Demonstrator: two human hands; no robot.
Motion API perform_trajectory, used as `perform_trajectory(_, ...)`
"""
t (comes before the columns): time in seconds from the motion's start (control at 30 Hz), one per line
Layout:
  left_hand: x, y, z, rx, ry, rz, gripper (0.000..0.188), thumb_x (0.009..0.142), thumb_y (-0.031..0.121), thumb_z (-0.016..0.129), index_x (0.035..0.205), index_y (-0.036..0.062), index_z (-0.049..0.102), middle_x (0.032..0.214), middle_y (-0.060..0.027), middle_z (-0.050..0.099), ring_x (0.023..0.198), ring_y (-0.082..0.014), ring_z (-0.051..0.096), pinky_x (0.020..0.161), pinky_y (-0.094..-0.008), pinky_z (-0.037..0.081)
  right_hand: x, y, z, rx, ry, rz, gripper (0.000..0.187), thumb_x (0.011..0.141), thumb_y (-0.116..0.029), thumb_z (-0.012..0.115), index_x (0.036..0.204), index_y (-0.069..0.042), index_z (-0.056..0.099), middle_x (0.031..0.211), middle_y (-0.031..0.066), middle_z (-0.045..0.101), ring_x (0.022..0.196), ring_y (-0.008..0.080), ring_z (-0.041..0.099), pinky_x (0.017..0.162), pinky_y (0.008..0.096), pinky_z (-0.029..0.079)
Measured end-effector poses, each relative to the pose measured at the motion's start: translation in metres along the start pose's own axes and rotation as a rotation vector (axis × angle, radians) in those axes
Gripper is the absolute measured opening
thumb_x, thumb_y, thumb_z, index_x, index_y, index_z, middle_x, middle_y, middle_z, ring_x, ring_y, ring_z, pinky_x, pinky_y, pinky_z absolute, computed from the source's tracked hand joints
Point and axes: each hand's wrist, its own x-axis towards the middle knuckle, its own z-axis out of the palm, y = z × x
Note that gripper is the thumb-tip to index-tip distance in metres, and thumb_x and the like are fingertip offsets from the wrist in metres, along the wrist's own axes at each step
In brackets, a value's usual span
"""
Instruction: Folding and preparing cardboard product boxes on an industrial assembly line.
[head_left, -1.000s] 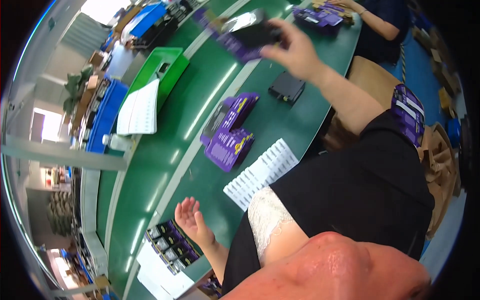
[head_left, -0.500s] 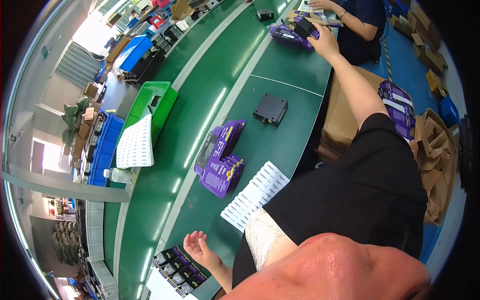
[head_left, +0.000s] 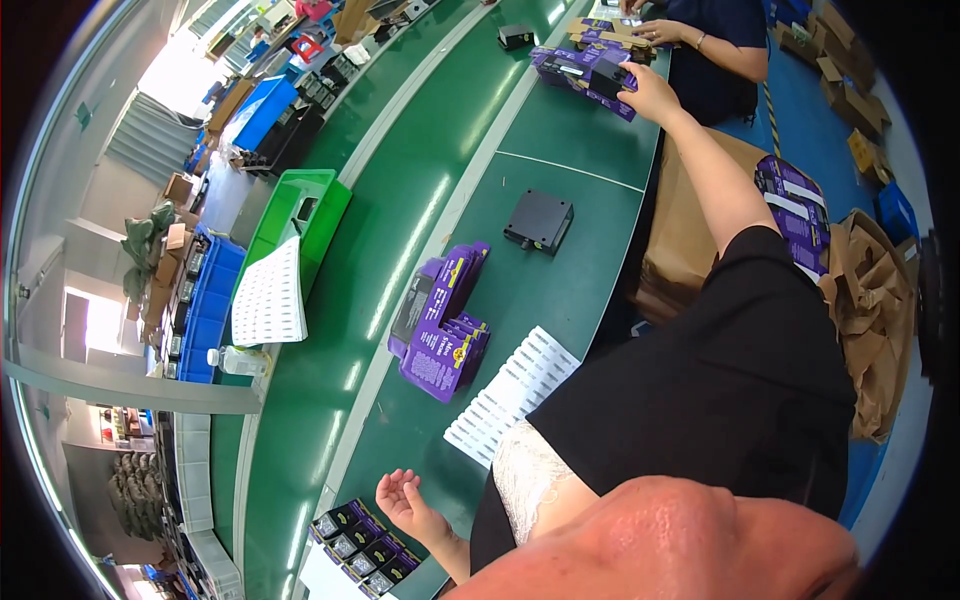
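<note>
My right hand point(head_left: 652, 96) reaches far out to the upper right, its fingers closed on a black box point(head_left: 608, 78). That box rests against a stack of purple printed cartons point(head_left: 570, 68) at the far end of the bench. Low in the view, my left hand point(head_left: 412, 508) hovers over the green bench, palm up, fingers loosely bent and apart, holding nothing. Close by it stand several small black-and-purple boxes point(head_left: 362, 548) in rows. Between my hands lie a black square device point(head_left: 540, 221), a pile of purple flat cartons point(head_left: 440, 325) and sheets of white labels point(head_left: 515, 390).
A co-worker's hand point(head_left: 660, 32) works beside the far cartons. Along the left, a green conveyor point(head_left: 400, 220) carries a green bin point(head_left: 335, 215) with a label sheet point(head_left: 270, 295), near a clear bottle point(head_left: 238, 359). Brown paper point(head_left: 865, 340) fills a box at right.
My right hand has lowered the black box slightly onto the purple cartons. My left hand has shifted a little to the right, still empty.
</note>
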Motion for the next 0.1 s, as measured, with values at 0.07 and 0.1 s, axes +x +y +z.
perform_trajectory(0.07, 0.0007, -0.0014, 0.0002, -0.012, -0.007, 0.001, 0.034, 0.094, -0.001, 0.051, 0.128, 0.0047, 0.048, 0.116, -0.0114, 0.057, 0.101, -0.0197, 0.057, 0.090, -0.0302, 0.048, 0.0013, 0.0015, -0.0032, -0.007, -0.130, 0.012, 0.063, 0.082, -0.020, 0.069, 0.142, -0.013, 0.048, 0.132, 0.0165, 0.059, 0.113, 0.0310, 0.061, 0.095, 0.0359, 0.049)
perform_trajectory(0.1, 0.0016, -0.0022, 0.0005, -0.018, -0.011, 0.001, 0.034, 0.094, -0.001, 0.051, 0.128, 0.0047, 0.048, 0.116, -0.0114, 0.057, 0.100, -0.0198, 0.058, 0.090, -0.0302, 0.048, 0.0025, 0.0026, -0.0058, -0.011, -0.195, 0.017, 0.066, 0.082, -0.021, 0.069, 0.143, -0.014, 0.046, 0.134, 0.0176, 0.058, 0.114, 0.0308, 0.061, 0.096, 0.0355, 0.049)
